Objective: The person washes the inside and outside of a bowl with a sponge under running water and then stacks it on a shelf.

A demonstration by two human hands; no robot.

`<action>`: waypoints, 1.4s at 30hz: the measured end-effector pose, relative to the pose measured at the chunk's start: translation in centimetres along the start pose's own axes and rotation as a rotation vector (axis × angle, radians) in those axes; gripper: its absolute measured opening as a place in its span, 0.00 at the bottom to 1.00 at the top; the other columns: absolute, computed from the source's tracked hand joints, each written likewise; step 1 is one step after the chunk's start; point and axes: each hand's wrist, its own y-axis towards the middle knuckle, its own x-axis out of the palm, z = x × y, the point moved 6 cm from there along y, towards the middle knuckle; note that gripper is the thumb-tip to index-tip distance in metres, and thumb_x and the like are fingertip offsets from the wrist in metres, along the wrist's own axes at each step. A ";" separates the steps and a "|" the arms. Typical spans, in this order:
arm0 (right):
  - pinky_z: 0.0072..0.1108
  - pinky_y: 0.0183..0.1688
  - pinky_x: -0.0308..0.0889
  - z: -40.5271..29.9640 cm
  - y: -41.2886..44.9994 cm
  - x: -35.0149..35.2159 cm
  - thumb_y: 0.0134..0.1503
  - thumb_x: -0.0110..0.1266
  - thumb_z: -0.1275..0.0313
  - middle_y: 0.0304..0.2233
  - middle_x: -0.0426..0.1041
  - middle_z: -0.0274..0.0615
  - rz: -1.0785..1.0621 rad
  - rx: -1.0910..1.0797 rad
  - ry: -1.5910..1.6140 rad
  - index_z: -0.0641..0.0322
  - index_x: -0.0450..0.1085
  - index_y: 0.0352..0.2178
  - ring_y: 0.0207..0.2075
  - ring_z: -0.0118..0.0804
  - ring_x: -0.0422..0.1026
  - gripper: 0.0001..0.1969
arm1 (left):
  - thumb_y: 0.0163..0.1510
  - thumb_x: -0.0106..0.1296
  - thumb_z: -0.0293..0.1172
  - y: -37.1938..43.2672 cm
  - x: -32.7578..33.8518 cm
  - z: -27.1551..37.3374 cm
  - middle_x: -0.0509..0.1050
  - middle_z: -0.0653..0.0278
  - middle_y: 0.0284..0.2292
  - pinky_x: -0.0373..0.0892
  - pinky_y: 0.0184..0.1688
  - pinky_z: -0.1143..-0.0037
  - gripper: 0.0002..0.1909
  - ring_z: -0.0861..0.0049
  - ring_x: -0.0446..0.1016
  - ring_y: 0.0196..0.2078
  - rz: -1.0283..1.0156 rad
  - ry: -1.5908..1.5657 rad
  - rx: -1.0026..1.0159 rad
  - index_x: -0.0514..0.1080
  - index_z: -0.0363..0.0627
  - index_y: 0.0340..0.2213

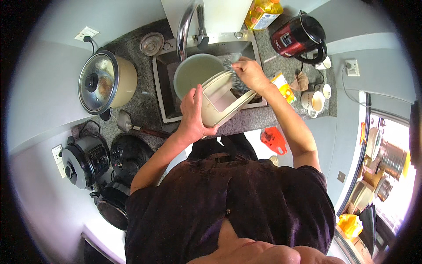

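Note:
My left hand (194, 115) grips the near-left side of a cream plastic housing (212, 112) with a rectangular opening, thumb and fingers spread around its edge. The housing is tilted over the front of the sink (161, 99). At its far right edge my right hand (250, 74) pinches a grey, mesh-like scrubbing cloth (240, 81), which looks blurred and hangs partly behind the housing. A round basin (197, 69) of cloudy water stands in the sink, its front right part hidden by the housing. Above the basin arches a chrome faucet (184, 29).
Left of the sink stand a lidded cream pot (123, 79), a spatula (132, 126) and an electric pressure cooker (85, 161). To the right are a red kettle (293, 38), a yellow packet (283, 87) and several mugs (311, 100). A bottle of yellow oil (263, 15) is behind.

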 end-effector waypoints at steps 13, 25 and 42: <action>0.34 0.36 0.70 1.7 1.9 0.0 0.51 0.50 0.72 0.25 0.74 0.53 -0.203 -0.042 -0.195 0.63 0.74 0.24 0.32 0.53 0.74 0.07 | 0.24 0.69 0.38 0.2 1.0 1.6 0.51 0.42 0.54 0.52 0.57 0.55 0.71 0.46 0.54 0.55 0.079 0.062 -0.060 0.32 0.42 0.62; 0.30 0.37 0.68 -2.1 2.3 2.1 0.52 0.50 0.68 0.29 0.73 0.48 -0.090 -0.266 -0.021 0.58 0.75 0.29 0.32 0.43 0.73 0.09 | 0.23 0.70 0.35 -4.2 -0.5 -0.7 0.49 0.42 0.56 0.51 0.60 0.58 0.70 0.47 0.51 0.57 0.073 0.072 -0.165 0.33 0.37 0.61; 0.13 0.25 0.56 8.1 -1.7 7.6 0.55 0.57 0.68 0.33 0.73 0.30 -0.156 0.682 1.219 0.61 0.71 0.42 0.23 0.19 0.63 0.13 | 0.27 0.70 0.38 -12.6 0.2 -5.2 0.48 0.36 0.55 0.52 0.59 0.58 0.65 0.43 0.51 0.57 0.037 0.158 -0.175 0.38 0.32 0.59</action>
